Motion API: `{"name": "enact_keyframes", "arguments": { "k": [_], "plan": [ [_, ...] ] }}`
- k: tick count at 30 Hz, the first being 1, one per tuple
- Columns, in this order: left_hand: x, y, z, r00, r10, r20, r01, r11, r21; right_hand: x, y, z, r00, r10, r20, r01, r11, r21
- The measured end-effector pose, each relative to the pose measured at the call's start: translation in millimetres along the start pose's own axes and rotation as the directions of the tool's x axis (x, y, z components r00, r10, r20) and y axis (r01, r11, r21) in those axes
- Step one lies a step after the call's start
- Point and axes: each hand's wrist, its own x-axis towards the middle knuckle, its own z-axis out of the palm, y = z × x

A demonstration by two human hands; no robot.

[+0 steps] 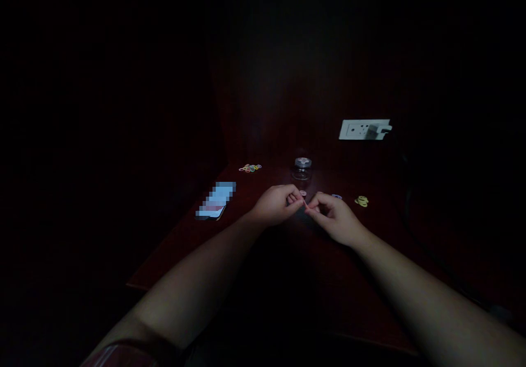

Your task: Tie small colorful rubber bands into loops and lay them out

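My left hand [276,206] and my right hand [339,220] meet over the dark red table, fingertips pinched. Between them is a small pink elastic band [305,205], with one end in each pinch. Just behind my fingers lie pink bands [303,193] and, further right, a purple band [337,196], partly hidden by my right hand. A pile of yellow bands [361,201] rests to the right of that hand. Beyond my hands stands a clear jar [302,171] with a lid on it.
Mixed coloured bands [250,168] lie at the back left. A phone with a lit, blurred screen [216,200] is on the table's left side. A wall socket [364,129] with a plug is at the back right, and a dark cable runs down the right. Everything around is very dark.
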Motion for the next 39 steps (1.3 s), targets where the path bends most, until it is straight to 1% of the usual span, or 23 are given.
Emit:
{"name": "enact_keyframes", "arguments": {
  "k": [3, 6, 9, 12, 14, 16, 18, 20, 23, 25, 30, 35, 39],
  "plan": [
    [0, 0, 2.6, 1.0, -0.008, -0.025, 0.008, 1.0, -0.01, 0, 0, 1, 0.994, 0.08, 0.077, -0.091, 0.982, 0.164],
    [0, 1, 3.0, 0.999, 0.02, -0.039, -0.02, 1.0, -0.016, 1, 2, 1, 0.979, 0.155, 0.131, -0.188, 0.935, 0.302],
    [0, 3, 1.1, 0.998, 0.05, -0.027, -0.05, 0.999, -0.011, 1, 2, 1, 0.976, 0.161, 0.15, -0.207, 0.903, 0.377],
    [0, 6, -0.6, 0.998, 0.065, -0.023, -0.065, 0.998, -0.015, 1, 0, 0, 0.975, 0.165, 0.15, -0.214, 0.883, 0.418],
    [0, 7, -0.6, 0.997, 0.066, -0.043, -0.067, 0.997, -0.03, 0, 0, 0, 0.975, 0.177, 0.138, -0.22, 0.872, 0.437],
    [0, 8, 0.1, 0.997, 0.043, -0.069, -0.047, 0.998, -0.049, 0, -1, 1, 0.973, 0.19, 0.128, -0.228, 0.861, 0.454],
    [0, 7, 1.1, 0.997, 0.014, -0.079, -0.019, 0.998, -0.059, -1, -2, 1, 0.971, 0.203, 0.129, -0.24, 0.856, 0.459],
    [1, 6, 1.9, 0.998, 0.01, -0.065, -0.013, 0.998, -0.053, 0, -2, 2, 0.967, 0.209, 0.143, -0.252, 0.857, 0.45],
    [0, 4, 1.9, 0.999, 0.051, -0.019, -0.052, 0.998, -0.04, 0, -1, 2, 0.965, 0.205, 0.165, -0.258, 0.866, 0.429],
    [0, 4, 1.6, 0.997, 0.074, 0.002, -0.074, 0.996, -0.044, 1, 1, 2, 0.966, 0.205, 0.158, -0.254, 0.874, 0.415],
    [-2, 5, 2.2, 0.994, 0.1, 0.033, -0.098, 0.992, -0.076, 3, 5, -1, 0.973, 0.23, 0.024, -0.223, 0.907, 0.358],
    [-2, 5, 3.3, 0.994, 0.099, 0.047, -0.095, 0.992, -0.087, 5, 10, -2, 0.973, 0.227, -0.026, -0.211, 0.935, 0.285],
    [-1, 4, 3.6, 0.996, 0.084, 0.036, -0.081, 0.993, -0.087, 5, 12, -2, 0.982, 0.176, -0.075, -0.153, 0.958, 0.241]
  ]
}}
